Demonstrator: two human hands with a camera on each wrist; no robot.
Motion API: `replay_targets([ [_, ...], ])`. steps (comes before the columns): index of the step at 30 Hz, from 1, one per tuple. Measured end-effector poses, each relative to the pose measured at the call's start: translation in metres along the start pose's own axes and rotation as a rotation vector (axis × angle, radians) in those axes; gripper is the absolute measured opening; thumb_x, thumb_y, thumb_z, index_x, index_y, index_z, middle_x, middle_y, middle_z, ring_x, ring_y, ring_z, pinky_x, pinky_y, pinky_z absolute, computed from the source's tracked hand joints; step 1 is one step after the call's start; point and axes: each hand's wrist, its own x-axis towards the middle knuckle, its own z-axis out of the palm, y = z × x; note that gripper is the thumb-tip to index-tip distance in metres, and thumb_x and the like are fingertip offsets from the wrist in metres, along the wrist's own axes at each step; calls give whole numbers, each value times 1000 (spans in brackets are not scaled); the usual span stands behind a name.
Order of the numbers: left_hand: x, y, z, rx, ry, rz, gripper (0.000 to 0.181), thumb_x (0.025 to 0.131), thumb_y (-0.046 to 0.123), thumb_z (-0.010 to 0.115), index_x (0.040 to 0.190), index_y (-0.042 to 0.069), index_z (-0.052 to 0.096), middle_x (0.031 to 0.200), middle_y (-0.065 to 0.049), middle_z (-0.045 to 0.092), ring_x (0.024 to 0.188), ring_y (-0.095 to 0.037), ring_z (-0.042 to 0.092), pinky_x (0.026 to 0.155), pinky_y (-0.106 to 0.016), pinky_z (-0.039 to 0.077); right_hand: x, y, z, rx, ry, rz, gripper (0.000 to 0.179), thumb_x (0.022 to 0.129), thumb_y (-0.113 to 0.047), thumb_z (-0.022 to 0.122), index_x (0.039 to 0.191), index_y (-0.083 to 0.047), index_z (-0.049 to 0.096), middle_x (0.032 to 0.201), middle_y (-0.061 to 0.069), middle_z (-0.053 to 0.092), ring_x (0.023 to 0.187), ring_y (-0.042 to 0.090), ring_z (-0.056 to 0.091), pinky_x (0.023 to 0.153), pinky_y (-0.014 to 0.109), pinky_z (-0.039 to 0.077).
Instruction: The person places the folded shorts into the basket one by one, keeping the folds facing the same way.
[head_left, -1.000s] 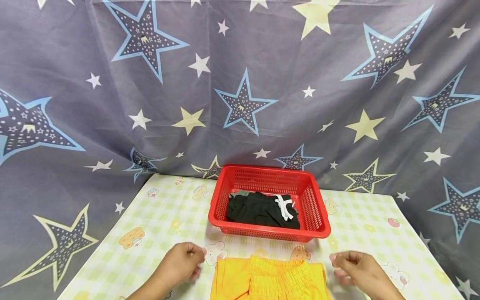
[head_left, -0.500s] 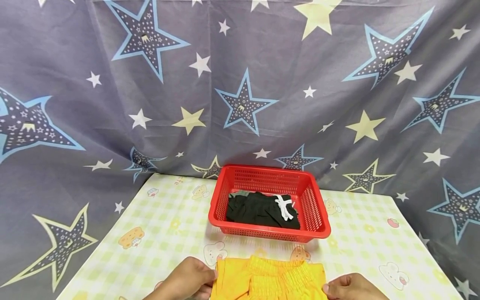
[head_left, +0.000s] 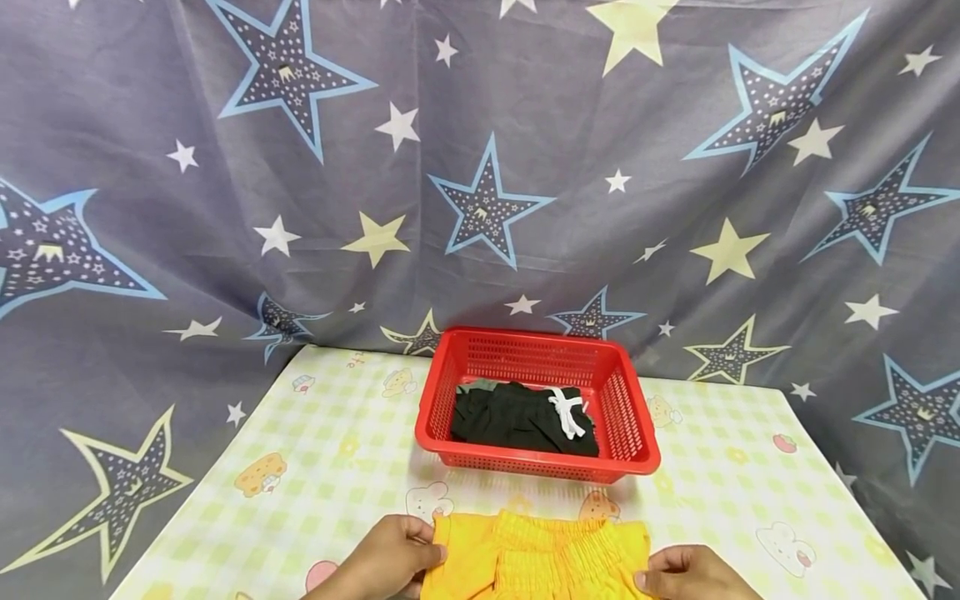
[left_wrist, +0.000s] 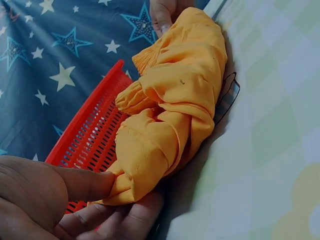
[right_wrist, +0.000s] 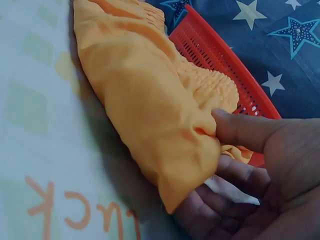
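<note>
Folded yellow shorts with a gathered elastic waistband lie at the front of the table in the head view, their lower part cut off by the frame. My left hand pinches their left edge between thumb and fingers. On the opposite side, my right hand pinches the right edge. Both wrist views show the bunched yellow cloth close up, thumb above and fingers beneath. Behind the shorts stands a red plastic basket, holding a black garment with a white drawstring and a bit of grey-green cloth.
A light green checked tablecloth with cartoon prints covers the table. Along the table's back edge hangs a grey curtain patterned with stars. The basket sits near that back edge, a short way beyond the shorts.
Both hands have come inward and down from either side of the yellow shorts and taken hold of their edges. The shorts' right edge has shifted slightly inward. The basket stays put.
</note>
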Motion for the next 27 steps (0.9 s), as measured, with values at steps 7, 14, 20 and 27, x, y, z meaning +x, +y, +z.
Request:
replay_targets([
  [7,1,0,0,-49,15,6,20,91,0,73,105,-11,63,85,-6,70,70,-19,72,61,-35,62,4,-3,12,30,133,119,29,87,-21,82,102,2,71,85,2,70,70,14,65,64,32,57],
  [14,3,0,-1,-36,75,-26,18,91,-2,73,105,-11,66,86,-8,73,74,-21,73,62,-34,62,6,7,11,195,75,82,38,88,-22,82,109,8,72,91,7,75,75,15,71,68,33,60],
  [20,1,2,-8,-82,61,8,20,91,-1,73,107,-11,67,88,-8,73,76,-21,73,63,-35,62,-1,3,12,224,130,53,40,86,-27,85,108,6,74,89,6,75,73,13,67,66,33,59],
  [27,-5,15,-18,-163,36,64,22,91,0,72,109,-12,68,92,-13,74,78,-22,73,65,-37,62,-13,-14,6,237,176,15,39,88,-26,84,109,5,75,89,6,75,74,14,66,67,34,58],
])
